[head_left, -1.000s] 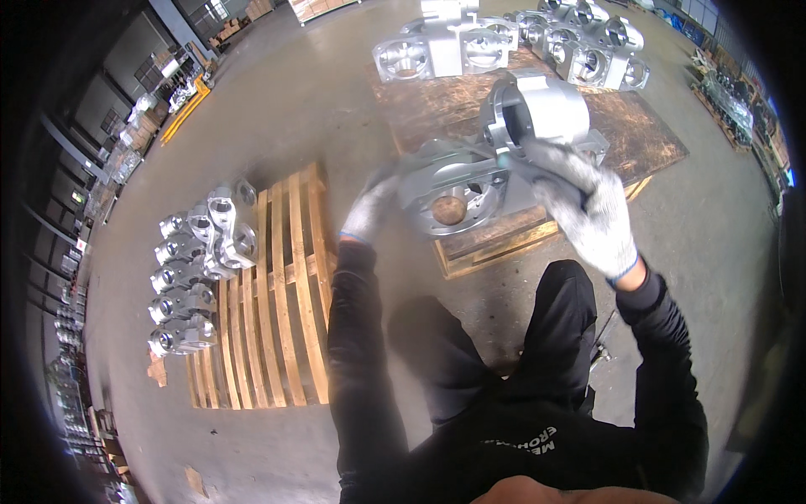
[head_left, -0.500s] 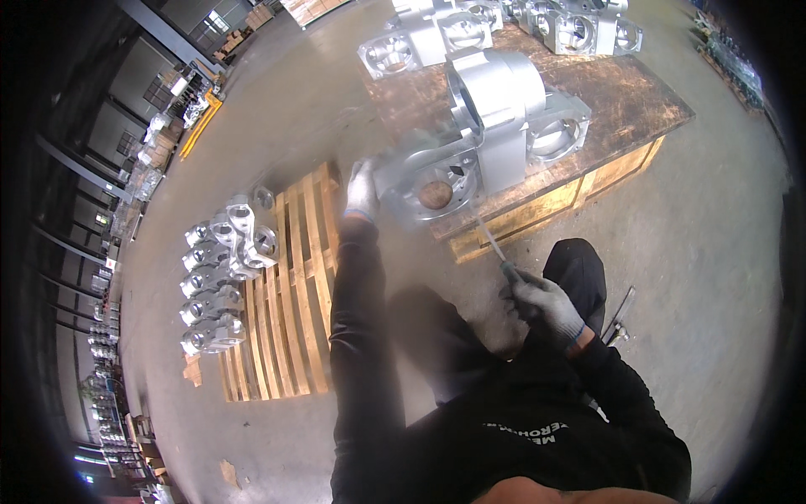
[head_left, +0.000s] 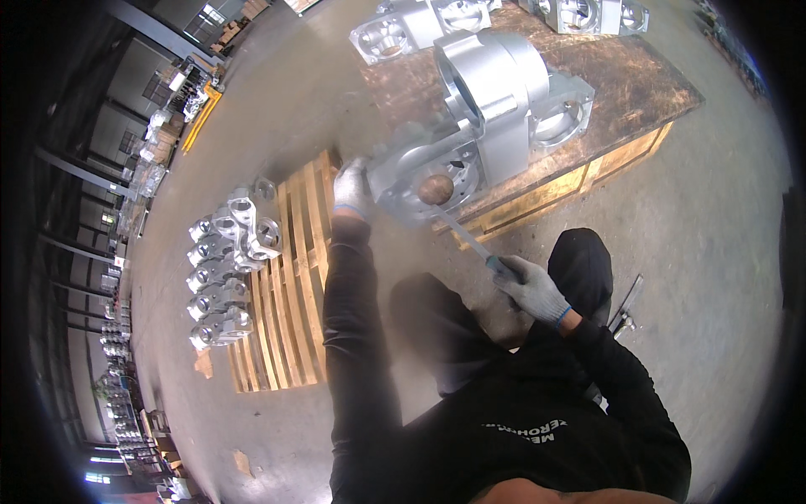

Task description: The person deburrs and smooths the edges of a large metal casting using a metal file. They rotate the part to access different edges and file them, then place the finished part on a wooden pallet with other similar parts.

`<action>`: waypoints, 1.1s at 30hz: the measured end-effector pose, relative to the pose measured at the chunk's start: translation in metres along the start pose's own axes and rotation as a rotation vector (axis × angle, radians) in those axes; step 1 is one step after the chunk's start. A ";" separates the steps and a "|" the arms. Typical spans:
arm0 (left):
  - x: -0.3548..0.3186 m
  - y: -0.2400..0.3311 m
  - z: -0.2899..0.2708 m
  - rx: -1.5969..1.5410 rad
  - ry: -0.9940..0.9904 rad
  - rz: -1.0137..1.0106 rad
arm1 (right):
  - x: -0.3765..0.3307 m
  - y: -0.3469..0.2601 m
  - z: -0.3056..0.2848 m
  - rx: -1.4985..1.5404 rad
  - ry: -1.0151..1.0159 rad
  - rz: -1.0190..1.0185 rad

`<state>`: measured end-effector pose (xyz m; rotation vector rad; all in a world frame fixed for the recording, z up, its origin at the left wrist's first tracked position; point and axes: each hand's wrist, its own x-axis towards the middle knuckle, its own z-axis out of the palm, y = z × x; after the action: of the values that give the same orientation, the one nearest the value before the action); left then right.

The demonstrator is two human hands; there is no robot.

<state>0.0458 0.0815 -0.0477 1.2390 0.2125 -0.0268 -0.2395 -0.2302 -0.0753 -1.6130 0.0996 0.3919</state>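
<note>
In the head view, reading the picture as a clock face, the big silver metal part (head_left: 504,155) sits at 1 o'clock, near the close edge of the low wooden table (head_left: 625,92). It looks like cast metal: likely heavy, fully stiff and hard to break, though its smooth faces may slip under cloth gloves. The best hold is probably two-handed, through the rims of the round openings or under the thick barrel.

The left hand (head_left: 353,186) is at 11 o'clock, right by the part's left end; haze hides whether its fingers touch or grip it. The right hand (head_left: 535,290), between 3 and 4 o'clock, has its fingers wrapped around the handle of a long, flat tool (head_left: 467,237). The tool looks light and rigid; its handle is the place to hold. Its blade points toward 10 o'clock, the tip at or just beside the part's lower rim.

More silver castings (head_left: 420,27) stand behind at 12 o'clock, limiting room on that side. The right knee (head_left: 581,260) is near the tool hand. Near 9 o'clock, a slatted pallet (head_left: 290,294) carries smaller metal pieces (head_left: 220,294).
</note>
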 end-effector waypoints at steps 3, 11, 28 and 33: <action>-0.005 0.008 0.001 0.125 -0.003 0.093 | 0.013 0.013 0.010 -0.052 0.032 -0.096; -0.039 -0.058 -0.023 0.316 0.701 0.377 | 0.019 0.013 0.025 0.092 -0.044 -0.125; -0.154 -0.121 0.055 0.921 0.080 0.257 | 0.036 -0.017 0.019 -0.282 -0.089 -0.323; -0.147 -0.131 0.060 0.946 0.102 0.181 | 0.045 0.001 0.020 -0.170 -0.097 -0.125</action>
<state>-0.1073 -0.0320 -0.1261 2.2016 0.1768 0.1056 -0.2014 -0.2030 -0.0905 -1.7545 -0.1108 0.3897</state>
